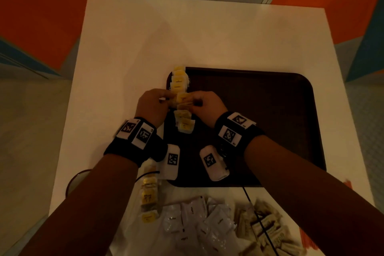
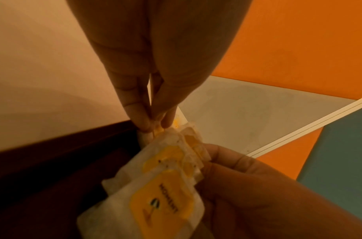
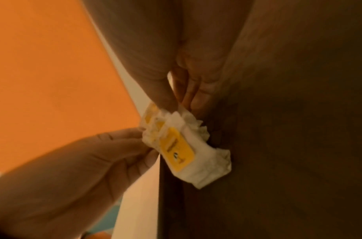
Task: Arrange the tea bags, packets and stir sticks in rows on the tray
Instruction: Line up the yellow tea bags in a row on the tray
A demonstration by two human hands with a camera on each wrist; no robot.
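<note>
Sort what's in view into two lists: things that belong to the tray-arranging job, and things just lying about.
Part of the job:
- tray
- row of tea bags along its left edge, pinched by the left hand and right hand
- spare tea bags on the table
- white packets
- brown packets
- orange stir sticks

Lying about:
- round dark object at the table's left edge

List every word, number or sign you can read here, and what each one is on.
"MOMENT": on the yellow label of the nearest tea bag, read in the left wrist view, above a small dark emblem.
Other tea bag labels: print too small to read.
White packets: dark print, blurred.
Wrist bands: black-and-white square codes with small characters beside them, unreadable.
Brown packets: no readable print.
</note>
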